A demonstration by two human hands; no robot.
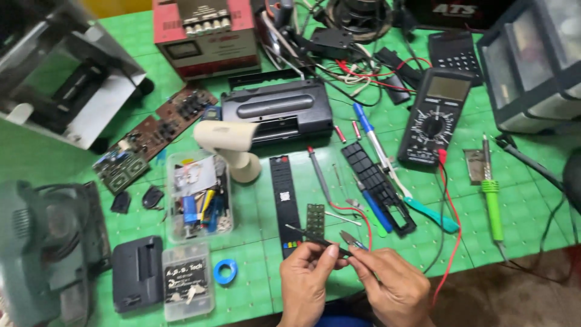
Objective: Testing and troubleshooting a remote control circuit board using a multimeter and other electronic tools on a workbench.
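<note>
A green counter [502,200] is full of small parts and tools. At its left edge sits a grey machine [36,254], and near it by the front edge lie a black box [136,272] and a clear case with a dark label [187,281]. Behind that case stands a clear tub [200,197] full of little bits, and a blue ring of tape [226,271] lies just beside the case. Farther back on the left lie brown circuit boards [154,133]. In the middle, a cream hair dryer [230,145] stands in front of a black tape player [278,112]. A long black remote back [284,203] lies flat toward the front edge, with a small green board [315,219] just beside it. At the front edge, the left hand [305,281] pinches a thin dark probe [318,239] between thumb and fingers, with the fingers curled tight around it. The probe points left, over the low end of the remote back. The right hand [393,284] is touching the left one, and its fingertips are closed on small cutters [350,238] that poke out above them. To the right lie a black remote front with holes [378,184], a blue pen [366,124] and a black meter [436,115] with a red wire [451,242]. A green-handled tool [493,206] lies near the right edge.
</note>
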